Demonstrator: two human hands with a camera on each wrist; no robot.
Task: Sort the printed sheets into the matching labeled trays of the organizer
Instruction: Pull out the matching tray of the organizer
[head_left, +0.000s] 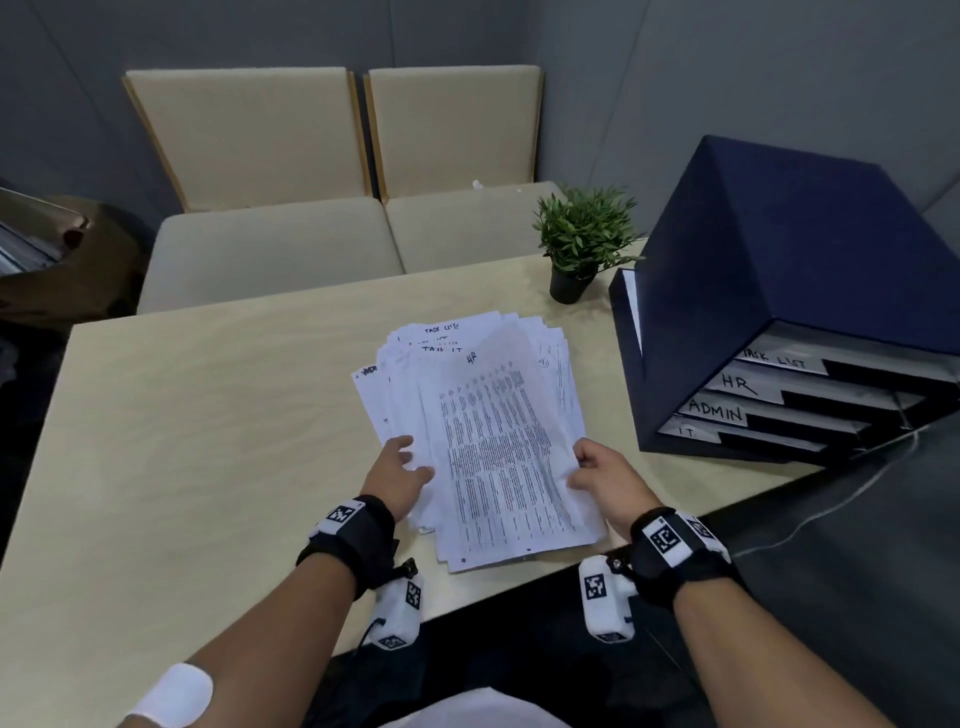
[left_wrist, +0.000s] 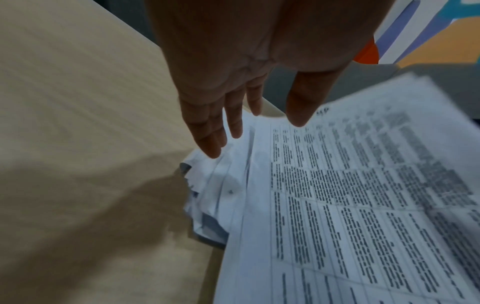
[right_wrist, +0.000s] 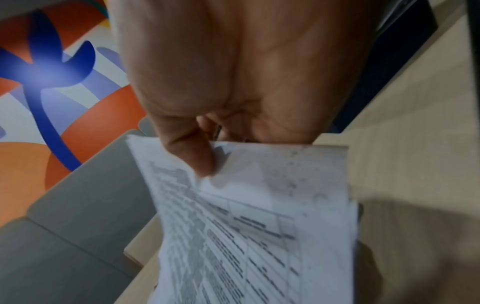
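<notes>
I see a pale wood table (head_left: 208, 415) in a grey-walled booth, two beige seats (head_left: 332, 234) behind it. The landmark is the stack (head_left: 415, 364) of printed sheets, fanned loosely at the table's middle near its front edge. To the right of the stack stands the dark blue organizer (head_left: 779, 249), its four trays open toward me and labeled, top down, TASK LIST, HR, ADMIN and IT. Behind the stack, just left of the organizer, is a small plant (head_left: 582, 239) in a black pot. My right hand (head_left: 605, 475) is at the stack's right edge, thumb on top and fingers curled under, pinching the top sheet (head_left: 498, 447), which is marked HR by hand at its head; the wrist view shows that edge lifted and bowed. My left hand (head_left: 400, 473) lies at the stack's left edge, fingers (left_wrist: 213, 131) straight and relaxed, tips over the lower sheets, gripping nothing. Both forearms reach in from the near edge, wrists strapped with marker bands.
</notes>
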